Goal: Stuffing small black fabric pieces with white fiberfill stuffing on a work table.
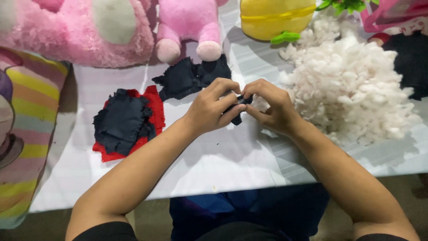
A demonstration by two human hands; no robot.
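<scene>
My left hand (211, 108) and my right hand (273, 107) meet over the middle of the white table (214, 165). Both pinch one small dark navy fabric piece (237, 111) between thumb and fingers, a little above the table. Just behind my hands lies a loose heap of dark navy fabric pieces (189, 76). To the left sits a stack of dark navy cloth pieces (121, 120) on top of red cloth pieces (154, 107). A big pile of white stuffing fibre (352, 85) lies right beside my right hand.
Plush toys line the far edge: a large pink one (84, 29), a smaller pink one (189, 27) and a yellow one (274, 18). A striped rainbow cushion (26, 125) lies at the left. A black plush part (410, 62) sits at the far right.
</scene>
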